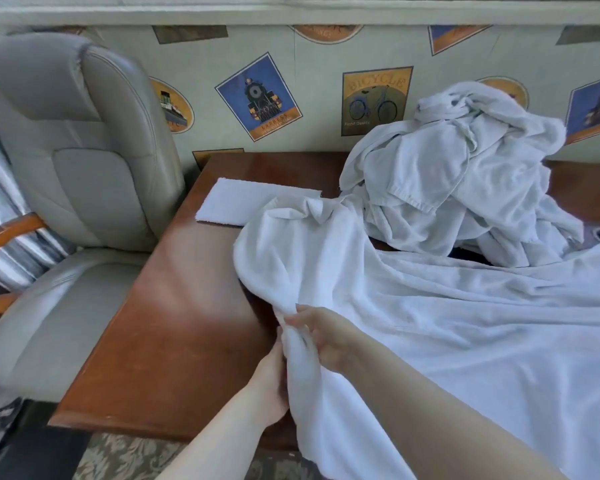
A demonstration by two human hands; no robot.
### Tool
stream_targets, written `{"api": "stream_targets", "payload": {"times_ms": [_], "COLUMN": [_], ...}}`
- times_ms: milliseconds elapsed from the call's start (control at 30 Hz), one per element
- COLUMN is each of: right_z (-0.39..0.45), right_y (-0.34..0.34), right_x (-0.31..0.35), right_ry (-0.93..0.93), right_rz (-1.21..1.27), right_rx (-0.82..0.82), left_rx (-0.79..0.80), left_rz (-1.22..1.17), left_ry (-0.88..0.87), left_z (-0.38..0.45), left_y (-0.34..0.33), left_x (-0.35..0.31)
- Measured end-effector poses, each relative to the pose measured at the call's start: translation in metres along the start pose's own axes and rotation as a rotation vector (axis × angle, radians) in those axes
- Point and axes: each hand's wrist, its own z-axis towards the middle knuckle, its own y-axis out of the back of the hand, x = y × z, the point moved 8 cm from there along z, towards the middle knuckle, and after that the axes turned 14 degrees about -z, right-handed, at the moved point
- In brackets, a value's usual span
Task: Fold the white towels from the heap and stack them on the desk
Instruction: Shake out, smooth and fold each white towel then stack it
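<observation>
While hands [321, 336] grip towel [447, 334], "BICYCLE" poster [376, 100]

White towel [430, 323] spread on desk [174, 306], heap [465, 174] behind

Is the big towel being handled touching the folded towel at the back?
Touching: the head view shows the big towel's bunched far edge lying over the folded towel's near corner.

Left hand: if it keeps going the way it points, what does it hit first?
The left hand points up and away along the bunched towel it already grips. Past that, probably the draped towel fold, then the folded towel further back on the desk. Depth is unclear.
</observation>
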Motion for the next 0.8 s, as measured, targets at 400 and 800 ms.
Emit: {"api": "stream_targets", "payload": {"times_ms": [400,800], "right_z": [-0.021,0.008], "right_y": [0.015,-0.165], "right_x": [0.032,-0.037], "right_ry": [0.284,0.507], "right_rz": [-0.247,-0.639], "right_rx": [-1.035,-0.887], "left_rx": [0.242,0.401], "left_rz": [-0.229,-0.008], "left_ry": [0.032,0.041], "left_z": [-0.024,-0.063], "left_y": [0.061,0.108], "left_x": [-0.122,-0.163]}}
